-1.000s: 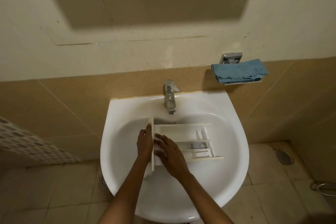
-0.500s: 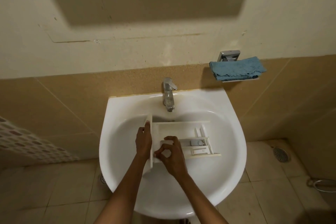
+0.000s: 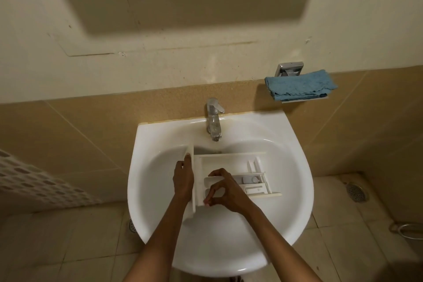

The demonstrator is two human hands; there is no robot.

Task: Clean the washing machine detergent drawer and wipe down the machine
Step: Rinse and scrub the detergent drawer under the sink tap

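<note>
A white plastic detergent drawer (image 3: 231, 163) lies across the bowl of a white wash basin (image 3: 290, 190), its front panel to the left. My left hand (image 3: 183, 178) holds that front panel from the left side, fingers up along it. My right hand (image 3: 225, 190) is over the near-left compartments with its fingers curled, fingertips and thumb pinching the drawer's near inner wall. The small insert parts (image 3: 250, 180) at the drawer's right end stay uncovered. No water runs from the chrome tap (image 3: 214, 119). The washing machine is out of view.
A folded blue cloth (image 3: 299, 86) lies on a small wall shelf with a chrome bracket right of the tap. A perforated white basket (image 3: 34, 181) stands at the left. A floor drain (image 3: 356, 192) and a hose loop (image 3: 409, 230) are on the tiled floor at the right.
My right hand went from lying flat on the drawer's left compartments to curling its fingers and pinching inside them. The left hand kept its hold on the front panel.
</note>
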